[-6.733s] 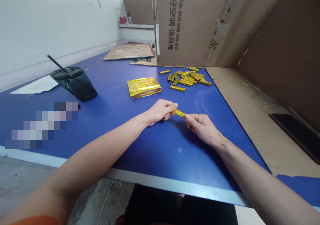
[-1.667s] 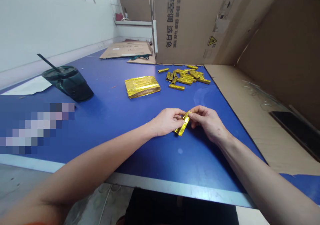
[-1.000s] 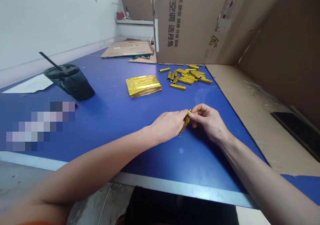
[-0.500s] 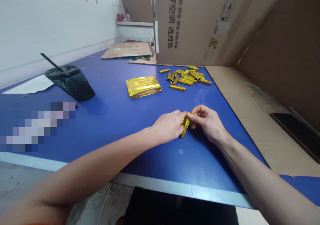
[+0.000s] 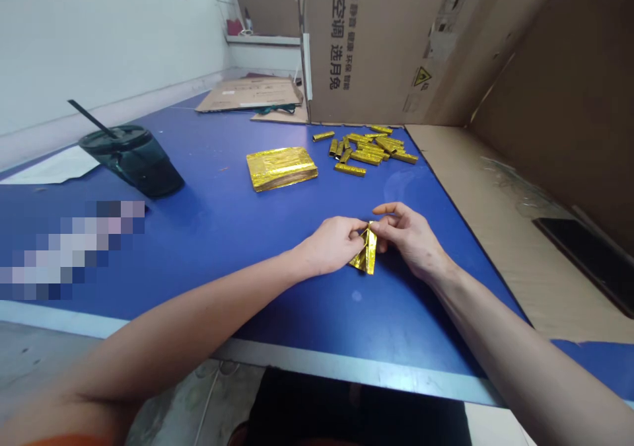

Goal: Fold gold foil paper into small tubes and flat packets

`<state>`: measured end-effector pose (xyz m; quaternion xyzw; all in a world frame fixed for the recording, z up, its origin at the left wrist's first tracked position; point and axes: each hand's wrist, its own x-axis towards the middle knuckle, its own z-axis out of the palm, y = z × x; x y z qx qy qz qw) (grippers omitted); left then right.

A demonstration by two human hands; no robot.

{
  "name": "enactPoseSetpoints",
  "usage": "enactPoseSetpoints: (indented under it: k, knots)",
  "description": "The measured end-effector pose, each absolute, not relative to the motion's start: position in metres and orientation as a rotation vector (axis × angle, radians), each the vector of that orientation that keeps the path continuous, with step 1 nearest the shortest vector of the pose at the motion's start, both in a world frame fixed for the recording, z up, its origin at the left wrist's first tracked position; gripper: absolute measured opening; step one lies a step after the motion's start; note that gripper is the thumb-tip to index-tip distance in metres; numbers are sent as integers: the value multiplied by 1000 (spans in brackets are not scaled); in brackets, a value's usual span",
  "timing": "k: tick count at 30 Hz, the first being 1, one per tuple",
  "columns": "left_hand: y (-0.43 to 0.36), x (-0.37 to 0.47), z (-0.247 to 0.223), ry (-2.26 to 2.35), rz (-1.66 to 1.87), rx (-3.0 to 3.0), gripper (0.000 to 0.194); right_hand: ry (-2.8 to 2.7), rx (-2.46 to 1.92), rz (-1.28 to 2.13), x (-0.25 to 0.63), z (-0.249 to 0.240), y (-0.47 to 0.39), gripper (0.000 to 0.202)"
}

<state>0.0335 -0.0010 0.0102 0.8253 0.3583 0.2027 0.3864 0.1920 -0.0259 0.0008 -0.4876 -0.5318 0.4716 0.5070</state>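
Observation:
A creased piece of gold foil paper (image 5: 370,256) is held between my hands, just above or on the blue table. My left hand (image 5: 331,244) is closed on its left side, the thumb and index finger pinching near the top edge. From the other side, my right hand (image 5: 411,238) pinches the top corner with thumb and fingertips, its index finger lifted a little. The lower part of the paper fans out below the fingers. Farther back lies a flat stack of gold foil paper (image 5: 282,167). To its right are several narrow folded gold strips (image 5: 366,155) in a loose heap.
A dark tumbler with a straw (image 5: 136,162) stands at the left, near a white paper (image 5: 54,167). A large cardboard box (image 5: 376,43) rises behind the strips. Flat cardboard (image 5: 252,94) lies at the back, and a dark phone-like slab (image 5: 584,261) at the right.
The gold paper between my hands has gone from a narrow folded shape to a wider, more spread one. My right index finger has lifted. The view has shifted slightly.

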Motion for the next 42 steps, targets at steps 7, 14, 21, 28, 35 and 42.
enactPoseSetpoints:
  k: [7,14,21,28,35,42]
  knots:
    - [2,33,4,917,511,2051,32,-1321,-1229,1163,191,4,-27,32]
    - [5,33,0,928,536,2104,36,-1364,-1271,1176,194,4,-26,31]
    - [-4,34,9,918,558,2186,35,-1233,-1230,1290,194,4,-26,27]
    - [-13,33,19,787,507,2238,34,-1073,-1165,1407,196,2,-24,24]
    - [-18,33,21,809,489,2268,32,-1035,-1213,1244,193,4,-25,22]
    - [-19,34,20,836,547,2220,24,-901,-1147,1387,192,7,-25,24]
